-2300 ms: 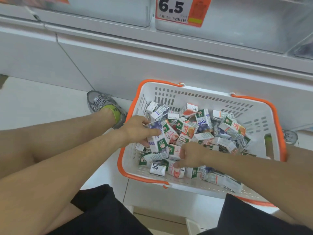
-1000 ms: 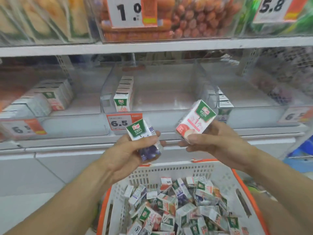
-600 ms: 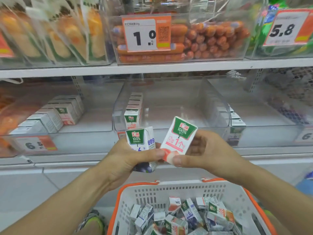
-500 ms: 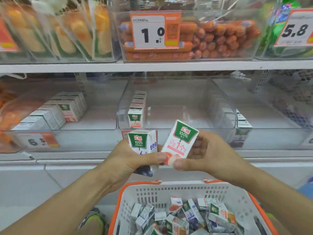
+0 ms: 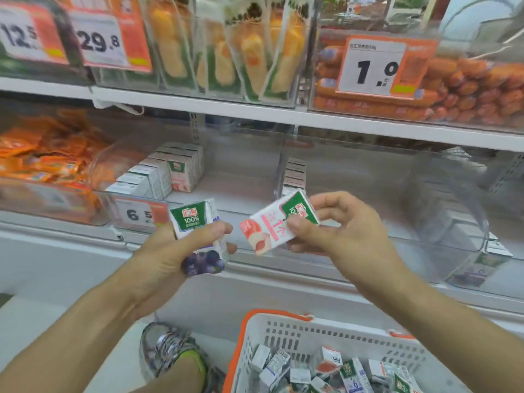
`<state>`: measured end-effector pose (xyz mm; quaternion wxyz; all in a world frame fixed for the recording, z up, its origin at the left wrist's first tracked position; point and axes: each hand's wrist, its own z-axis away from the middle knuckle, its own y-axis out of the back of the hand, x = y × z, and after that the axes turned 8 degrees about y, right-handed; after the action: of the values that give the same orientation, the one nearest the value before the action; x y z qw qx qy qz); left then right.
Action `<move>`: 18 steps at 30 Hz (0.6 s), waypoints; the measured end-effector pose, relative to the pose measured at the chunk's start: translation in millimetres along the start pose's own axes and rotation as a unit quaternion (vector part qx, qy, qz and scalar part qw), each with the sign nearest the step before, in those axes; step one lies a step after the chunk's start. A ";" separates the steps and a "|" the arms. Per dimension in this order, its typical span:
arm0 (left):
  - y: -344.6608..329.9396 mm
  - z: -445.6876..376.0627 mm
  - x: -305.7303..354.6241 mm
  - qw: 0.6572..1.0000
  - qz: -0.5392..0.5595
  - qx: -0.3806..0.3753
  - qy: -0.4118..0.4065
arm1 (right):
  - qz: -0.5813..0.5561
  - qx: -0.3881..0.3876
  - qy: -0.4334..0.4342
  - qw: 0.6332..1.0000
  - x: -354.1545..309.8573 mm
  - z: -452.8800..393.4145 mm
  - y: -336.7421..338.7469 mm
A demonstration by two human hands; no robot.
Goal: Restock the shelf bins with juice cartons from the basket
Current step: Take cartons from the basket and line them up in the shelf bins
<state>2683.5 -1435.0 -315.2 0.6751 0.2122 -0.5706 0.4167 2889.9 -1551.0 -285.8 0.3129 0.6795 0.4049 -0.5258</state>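
**Two cartons in hand before the shelf bins: risks and container contents**

Held items. The left hand (image 5: 170, 251) gripped a blueberry carton (image 5: 198, 236) upright, fingers and thumb wrapped round its lower half. The right hand (image 5: 337, 231) pinched a peach carton (image 5: 272, 222) by its green top end, thumb over the face, the carton tilted with its fruit end toward centre frame. Both sat at mid-frame, in front of the lower shelf.

Risks, as judged. The peach carton was held by one end only; a quick swing could likely twist it loose to drop onto the floor or back into the basket. The two flavours could also be put in the wrong bins, since the packs looked alike from above.

Containers.
- Basket (image 5: 243, 344), lower right: white with orange rim, holding a loose heap of mixed cartons.
- Left clear bin (image 5: 136, 205), centre left: rows of cartons along its left side, a peach face showing at the front.
- Middle clear bin (image 5: 368, 171), centre: one row of cartons against its left wall, otherwise bare floor.
- Right clear bin (image 5: 470, 268), right edge: blurred; apparently a blueberry carton at its front.
- Upper shelf bins: sausages (image 5: 467, 89), upper right, and packaged snacks.
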 end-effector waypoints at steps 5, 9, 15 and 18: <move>45.9 -4.5 -12.5 0.997 0.037 0.045 0.042 | 0.076 0.017 0.127 0.989 0.4 -68.4 -76.8; 66.6 -7.5 -21.9 0.996 -0.012 0.081 0.029 | 0.183 0.014 0.192 0.964 24.3 -131.1 -133.9; 92.7 -9.3 -34.0 0.995 -0.042 0.077 0.050 | 0.393 -0.087 0.156 0.902 70.9 -212.0 -200.7; 102.4 -12.6 -41.9 0.996 -0.051 0.050 0.059 | 0.460 -0.125 0.145 0.867 92.3 -229.0 -222.9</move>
<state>2608.5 -1381.2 -377.5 0.7167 0.2496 -0.4962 0.4217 2810.6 -1229.6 -317.5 0.5391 0.8128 0.1493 -0.1625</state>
